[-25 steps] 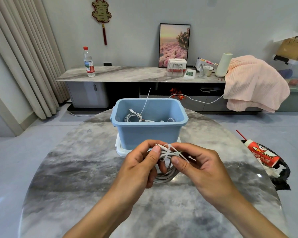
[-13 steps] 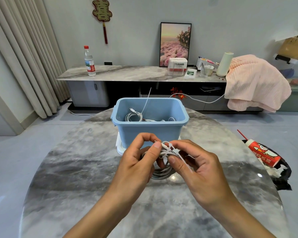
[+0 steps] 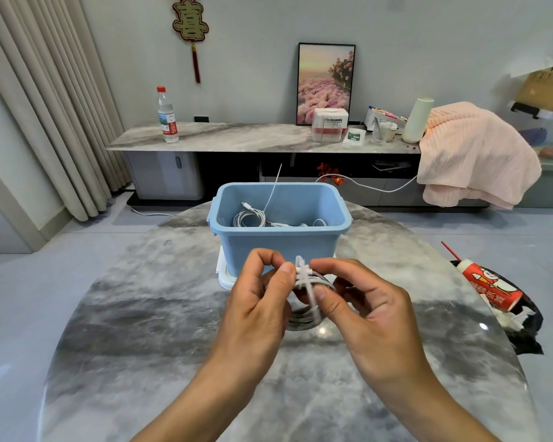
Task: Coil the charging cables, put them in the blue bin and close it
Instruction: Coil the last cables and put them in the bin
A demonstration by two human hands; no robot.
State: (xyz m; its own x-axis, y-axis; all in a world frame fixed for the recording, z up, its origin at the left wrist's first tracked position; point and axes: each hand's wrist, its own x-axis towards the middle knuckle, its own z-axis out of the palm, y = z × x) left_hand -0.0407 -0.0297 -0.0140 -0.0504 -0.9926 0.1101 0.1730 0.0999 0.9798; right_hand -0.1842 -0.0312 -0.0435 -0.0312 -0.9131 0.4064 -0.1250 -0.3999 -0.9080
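Left hand (image 3: 258,301): fingers curled, coil (image 3: 307,301) pinched.
Right hand (image 3: 369,309): curled, coil pinched opposite.
Coil: held between hands, before bin (image 3: 278,250).

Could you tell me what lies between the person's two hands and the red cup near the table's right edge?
In the head view, only bare marble table lies between the right hand and the red cup; the left hand is farther left.

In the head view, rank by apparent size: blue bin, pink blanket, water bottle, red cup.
Largest to smallest:
pink blanket and blue bin, too alike to rank
red cup
water bottle, though it stands farther away
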